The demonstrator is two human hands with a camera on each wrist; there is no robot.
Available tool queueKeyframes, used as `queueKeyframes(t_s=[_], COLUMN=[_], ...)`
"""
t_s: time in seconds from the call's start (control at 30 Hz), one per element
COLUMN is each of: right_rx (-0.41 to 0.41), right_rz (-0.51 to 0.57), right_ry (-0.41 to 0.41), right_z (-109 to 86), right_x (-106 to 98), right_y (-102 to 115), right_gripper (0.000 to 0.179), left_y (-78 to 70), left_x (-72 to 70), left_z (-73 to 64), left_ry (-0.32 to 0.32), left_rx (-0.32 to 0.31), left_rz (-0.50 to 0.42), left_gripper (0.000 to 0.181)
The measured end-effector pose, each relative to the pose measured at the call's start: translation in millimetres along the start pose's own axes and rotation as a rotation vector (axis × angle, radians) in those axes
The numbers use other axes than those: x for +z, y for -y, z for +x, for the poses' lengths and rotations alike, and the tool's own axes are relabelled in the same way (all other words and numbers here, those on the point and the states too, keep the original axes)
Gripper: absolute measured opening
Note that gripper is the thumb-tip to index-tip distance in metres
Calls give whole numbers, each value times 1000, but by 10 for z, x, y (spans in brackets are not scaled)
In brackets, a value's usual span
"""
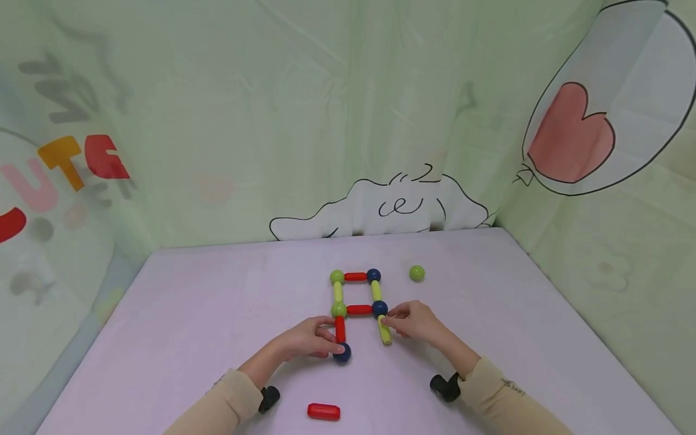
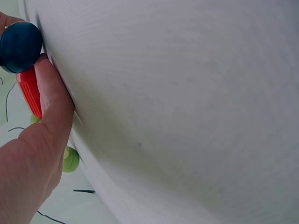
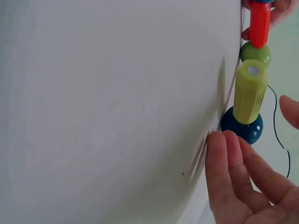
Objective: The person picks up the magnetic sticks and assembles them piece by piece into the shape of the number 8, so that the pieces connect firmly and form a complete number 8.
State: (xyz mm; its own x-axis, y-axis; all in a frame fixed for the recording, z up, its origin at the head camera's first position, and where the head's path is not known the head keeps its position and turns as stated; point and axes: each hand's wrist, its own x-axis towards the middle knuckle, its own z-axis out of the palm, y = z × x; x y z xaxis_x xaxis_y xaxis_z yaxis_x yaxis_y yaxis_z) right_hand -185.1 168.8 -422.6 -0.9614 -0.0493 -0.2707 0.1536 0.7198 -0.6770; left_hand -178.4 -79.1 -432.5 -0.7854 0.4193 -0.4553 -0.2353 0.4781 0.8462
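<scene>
On the pale table lies a frame of magnetic rods and balls. Its square has green balls (image 1: 337, 278) on the left and navy balls (image 1: 379, 309) on the right. A red rod (image 1: 340, 330) runs from the near-left corner toward me and ends in another navy ball (image 2: 19, 46), which my left hand (image 1: 309, 338) pinches. From the near-right corner a yellow-green rod (image 3: 249, 95) sticks out, its near end bare. My right hand (image 1: 417, 320) is beside that rod, fingers extended close to the corner ball and thumb apart from them.
A loose red rod (image 1: 323, 412) lies nearer me, left of centre. One loose green ball (image 1: 417, 273) sits right of the frame. Printed fabric walls (image 1: 244, 121) stand along the table's back and sides.
</scene>
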Motion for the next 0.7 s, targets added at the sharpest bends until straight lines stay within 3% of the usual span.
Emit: queueKeyframes(t_s=[0.27, 0.7], right_rx=[-113, -355], right_rz=[23, 61], right_ry=[-30, -177], right_z=[90, 316], right_x=[-133, -443], right_y=[-83, -236], right_gripper=[37, 46], left_y=[-11, 24], left_x=[-29, -27], left_z=[3, 26], left_ry=[9, 18], left_rx=[4, 11], left_rz=[-15, -30], left_gripper=[67, 67])
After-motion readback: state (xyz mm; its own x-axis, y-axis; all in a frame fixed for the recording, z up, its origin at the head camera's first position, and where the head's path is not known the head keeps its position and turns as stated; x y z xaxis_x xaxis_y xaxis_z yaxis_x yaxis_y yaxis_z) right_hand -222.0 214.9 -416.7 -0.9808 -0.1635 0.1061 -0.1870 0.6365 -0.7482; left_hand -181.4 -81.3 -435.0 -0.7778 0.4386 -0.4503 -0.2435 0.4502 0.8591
